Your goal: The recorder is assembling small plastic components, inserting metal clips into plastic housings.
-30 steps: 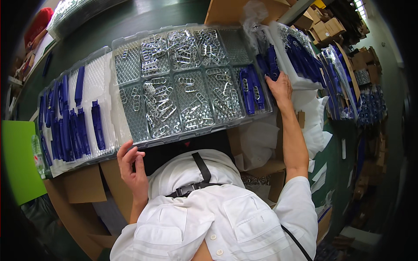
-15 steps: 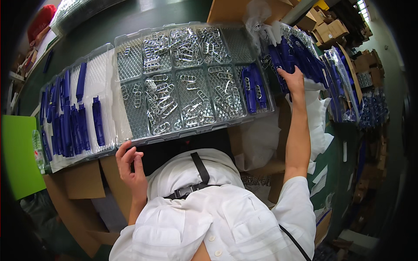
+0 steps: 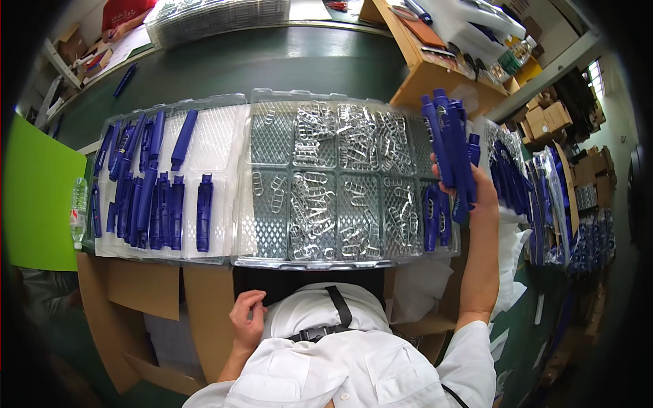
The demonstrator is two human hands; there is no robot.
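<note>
My right hand (image 3: 479, 187) is closed around a bunch of long blue plastic casings (image 3: 452, 143), raised above the right end of a clear compartment tray (image 3: 326, 263). Small metal wire clips (image 3: 357, 136) lie heaped in several of the tray's compartments. Two or so more blue casings (image 3: 437, 216) sit in its near right compartment, beside my right wrist. My left hand (image 3: 248, 316) hangs just off the tray's front edge, its fingers loosely bent and apart, with nothing in them. To the left, a second tray (image 3: 224, 136) lined with white sheet carries several blue casings (image 3: 143, 197).
A plastic bottle (image 3: 78, 214) stands by a green board (image 3: 41, 197) at left. Open cardboard boxes (image 3: 143, 292) sit below the table edge. More blue casings (image 3: 510, 170) lie at right. A wooden shelf box (image 3: 435, 78) is behind; a person in red (image 3: 122, 17) sits far left.
My right hand has lifted a bunch of blue casings from the pile at right and brought it toward the tray. The view has shifted, showing more of the far table. My left hand stays near the edge.
</note>
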